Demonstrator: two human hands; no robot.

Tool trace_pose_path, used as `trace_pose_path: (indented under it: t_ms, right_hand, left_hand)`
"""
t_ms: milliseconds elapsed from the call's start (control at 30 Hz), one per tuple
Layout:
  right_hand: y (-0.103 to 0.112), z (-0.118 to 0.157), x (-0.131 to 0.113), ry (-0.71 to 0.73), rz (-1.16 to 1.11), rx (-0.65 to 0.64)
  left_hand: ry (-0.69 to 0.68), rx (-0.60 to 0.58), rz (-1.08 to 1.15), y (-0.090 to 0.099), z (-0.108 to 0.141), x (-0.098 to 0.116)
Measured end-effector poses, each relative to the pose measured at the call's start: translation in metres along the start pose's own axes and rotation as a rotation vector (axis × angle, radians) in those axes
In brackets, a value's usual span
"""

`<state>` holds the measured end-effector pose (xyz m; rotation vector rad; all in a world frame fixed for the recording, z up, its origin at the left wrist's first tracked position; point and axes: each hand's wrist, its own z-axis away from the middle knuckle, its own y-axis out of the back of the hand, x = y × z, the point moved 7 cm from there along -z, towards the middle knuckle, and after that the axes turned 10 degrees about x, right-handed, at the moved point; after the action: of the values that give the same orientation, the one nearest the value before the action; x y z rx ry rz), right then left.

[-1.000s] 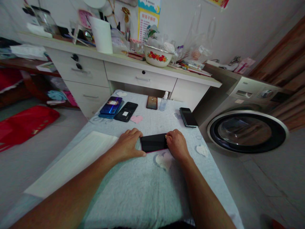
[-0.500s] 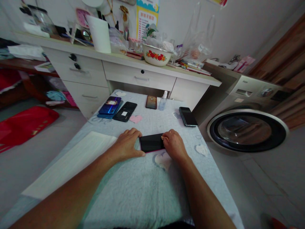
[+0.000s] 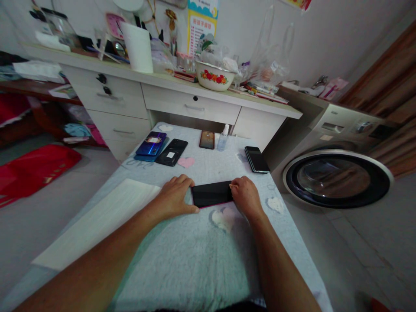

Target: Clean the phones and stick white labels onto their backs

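Our right hand (image 3: 244, 196), pinching perhaps a cloth (image 3: 232, 186), has slid to the phone (image 3: 212, 194)'s three-o'clock end; our left hand (image 3: 174, 197), spread, grips nine.

The tablecloth (image 3: 195, 260) is pale blue-grey with pink and cream hearts. The phone between the hands (image 3: 212, 194) has a black face and a thin magenta edge. The spray bottle (image 3: 222, 139) is clear with a white top. Red and orange flowers pattern the cream bowl (image 3: 215, 78). The floor bag (image 3: 39, 171) is bright red, the clock (image 3: 114, 25) pink.
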<state>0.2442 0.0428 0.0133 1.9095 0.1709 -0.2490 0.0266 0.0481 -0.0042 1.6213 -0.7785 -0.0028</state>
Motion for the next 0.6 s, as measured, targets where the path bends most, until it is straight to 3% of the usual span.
trace_pose_path:
  t_ms: [233, 600]
  right_hand:
    - [-0.0003, -0.0019, 0.0092, -0.040, 0.047, -0.013]
    - [0.0017, 0.0003, 0.0046, -0.026, 0.037, -0.002]
  left_hand:
    - [0.001, 0.011, 0.008, -0.0004, -0.0006, -0.0014]
    - [-0.009, 0.013, 0.012, -0.0018, -0.0006, -0.0028]
